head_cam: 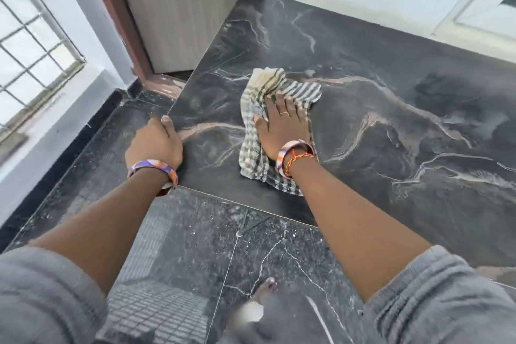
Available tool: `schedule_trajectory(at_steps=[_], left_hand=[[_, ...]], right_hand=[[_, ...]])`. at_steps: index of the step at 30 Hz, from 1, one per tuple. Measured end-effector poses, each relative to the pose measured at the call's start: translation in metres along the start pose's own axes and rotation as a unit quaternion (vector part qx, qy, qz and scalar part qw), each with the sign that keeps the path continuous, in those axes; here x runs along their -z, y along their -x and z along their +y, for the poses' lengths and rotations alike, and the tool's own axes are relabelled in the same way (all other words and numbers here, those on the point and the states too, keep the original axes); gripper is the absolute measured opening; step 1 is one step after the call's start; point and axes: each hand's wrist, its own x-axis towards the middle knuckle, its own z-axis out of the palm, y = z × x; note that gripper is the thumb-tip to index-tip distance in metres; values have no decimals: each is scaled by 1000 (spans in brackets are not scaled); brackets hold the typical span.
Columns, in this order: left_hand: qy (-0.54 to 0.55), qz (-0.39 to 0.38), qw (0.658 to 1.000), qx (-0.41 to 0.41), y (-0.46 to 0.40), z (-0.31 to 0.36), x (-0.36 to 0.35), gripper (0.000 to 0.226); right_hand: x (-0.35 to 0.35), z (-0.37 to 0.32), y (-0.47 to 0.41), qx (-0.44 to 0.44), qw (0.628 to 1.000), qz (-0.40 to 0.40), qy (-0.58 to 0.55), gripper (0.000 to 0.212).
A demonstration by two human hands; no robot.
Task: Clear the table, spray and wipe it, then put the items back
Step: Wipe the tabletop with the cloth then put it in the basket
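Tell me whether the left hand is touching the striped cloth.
Apart. The head view shows the left hand gripping the table edge, bare marble between it and the striped cloth.

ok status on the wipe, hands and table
Right hand flat on striped cloth, pressing it to the table. Left hand gripping table's left edge. Tabletop bare, nothing in the way.

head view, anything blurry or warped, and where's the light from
Head view: wide-angle bend curves the table edges and window bars; blur smears the sleeves and the foot; soft daylight from the window; the cloth under the right hand stays fairly sharp.
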Motion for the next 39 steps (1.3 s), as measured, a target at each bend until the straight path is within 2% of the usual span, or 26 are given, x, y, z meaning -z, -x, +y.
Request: schedule_trajectory(at_steps=[3,6,10,13,16,21,24,28,32,39], left_hand=[[0,-18,1000,6,-1,-6,-1,44],[30,-30,999,-10,-5,-3,2,44],[5,16,995,-100,-33,40,2,43],[6,19,985,-172,-54,74,-5,39],[-21,-16,973,-228,-61,99,-24,39],[-38,-83,949,-302,-51,149,-53,44],[-47,-109,925,-362,-48,178,-68,45],[-59,-138,898,-413,-52,205,-85,43],[-58,-162,877,-449,-64,236,-103,42],[-24,-174,851,-496,-101,307,-138,41]], right_hand=[[-14,-46,1,58,998,-21,-12,65],[-23,-73,-5,31,999,-5,-22,79],[-20,-76,-43,45,999,-14,12,69],[-13,-47,-73,40,999,-12,15,61],[2,17,-92,-28,1000,4,13,57],[35,150,-70,-222,974,32,9,57],[49,213,-39,-343,938,53,3,59],[58,255,-8,-504,862,52,-12,69],[65,273,-21,-552,833,47,-16,72],[81,315,-86,-539,840,59,-12,68]])
